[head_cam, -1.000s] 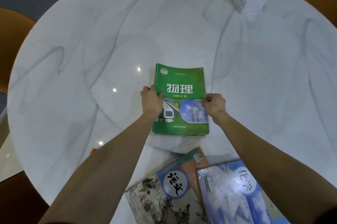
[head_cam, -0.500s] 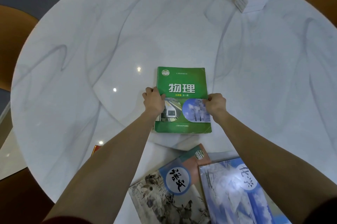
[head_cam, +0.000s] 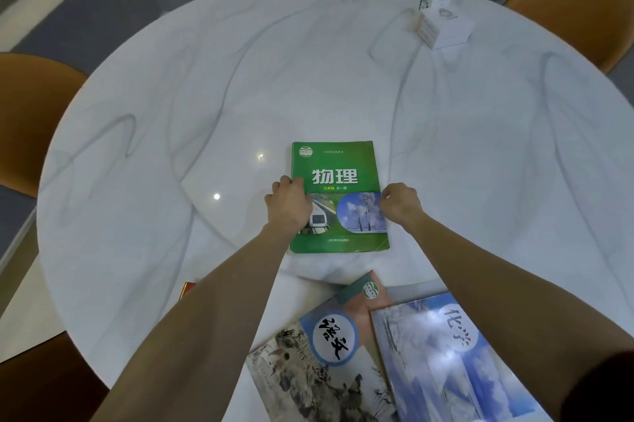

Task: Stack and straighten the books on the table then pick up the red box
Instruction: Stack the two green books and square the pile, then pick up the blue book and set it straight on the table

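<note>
A green book (head_cam: 338, 177) lies flat and nearly square in the middle of the white marble table (head_cam: 240, 78). My left hand (head_cam: 288, 205) grips its left edge with curled fingers. My right hand (head_cam: 401, 203) pinches its right edge. Near the table's front edge lie two more books: one with an ink painting on its cover (head_cam: 308, 373), askew, and a blue one (head_cam: 453, 360) overlapping its right side. A corner of the red box (head_cam: 188, 288) peeks out left of my left forearm; the rest is hidden.
A white box with a small white object on top (head_cam: 444, 25) stands at the far right of the table. Orange chairs (head_cam: 31, 119) ring the table at the left, far side and right.
Both hands have stayed on the green book's sides and the book has shifted slightly, now lying squarer. The view has lifted, showing more of the far table and the chairs.
</note>
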Available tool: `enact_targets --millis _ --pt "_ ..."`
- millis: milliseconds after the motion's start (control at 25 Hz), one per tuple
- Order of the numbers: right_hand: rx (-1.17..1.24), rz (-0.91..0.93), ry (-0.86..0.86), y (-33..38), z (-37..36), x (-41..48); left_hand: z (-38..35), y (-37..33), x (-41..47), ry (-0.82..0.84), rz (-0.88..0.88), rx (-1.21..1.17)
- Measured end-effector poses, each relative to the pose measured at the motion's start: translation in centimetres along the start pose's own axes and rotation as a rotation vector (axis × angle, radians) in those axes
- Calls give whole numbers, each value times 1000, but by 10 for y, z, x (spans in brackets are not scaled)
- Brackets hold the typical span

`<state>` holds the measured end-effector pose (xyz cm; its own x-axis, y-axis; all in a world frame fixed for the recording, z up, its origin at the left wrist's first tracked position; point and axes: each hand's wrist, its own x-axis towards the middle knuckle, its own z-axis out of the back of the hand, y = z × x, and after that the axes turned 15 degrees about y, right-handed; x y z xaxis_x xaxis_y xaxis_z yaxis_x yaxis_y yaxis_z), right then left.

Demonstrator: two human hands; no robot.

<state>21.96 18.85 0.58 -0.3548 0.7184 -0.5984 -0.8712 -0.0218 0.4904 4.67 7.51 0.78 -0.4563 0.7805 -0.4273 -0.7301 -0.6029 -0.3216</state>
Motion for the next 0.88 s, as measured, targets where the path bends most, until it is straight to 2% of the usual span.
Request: enact_targets --millis 440,600,880 --pt "-421 133 -188 -60 16 -92 -12 -84 -67 16 -457 329" --pt "-519 59 -243 -106 8 -127 -39 -113 -84 82 -536 455" --pt "-424 -192 -244 -189 -29 -183 -90 -146 -108 154 -699 569"
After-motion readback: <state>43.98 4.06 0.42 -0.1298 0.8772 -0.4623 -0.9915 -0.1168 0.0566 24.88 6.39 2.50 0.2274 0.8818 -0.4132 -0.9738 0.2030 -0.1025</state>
